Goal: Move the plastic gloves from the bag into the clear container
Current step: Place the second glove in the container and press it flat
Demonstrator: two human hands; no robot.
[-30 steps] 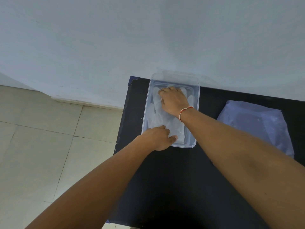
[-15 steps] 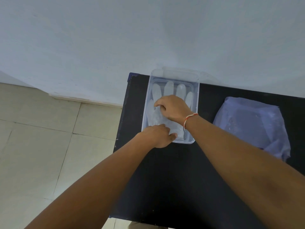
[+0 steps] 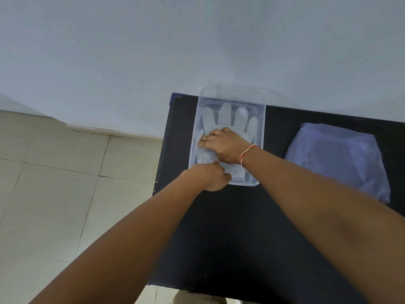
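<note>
The plastic gloves [image 3: 228, 119] lay flat inside the clear container [image 3: 262, 137], pressed by the open right hand [image 3: 225, 145] while the closed left hand [image 3: 210, 177] gripped its near rim; next, apparently, fetching more from the bag [image 3: 341, 159].

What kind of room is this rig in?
Hard to say exactly: probably a plain indoor room, home or small workspace. A bare pale painted wall, a beige tiled floor and a small black table pushed against the wall, holding only a clear container and a plastic bag.
</note>
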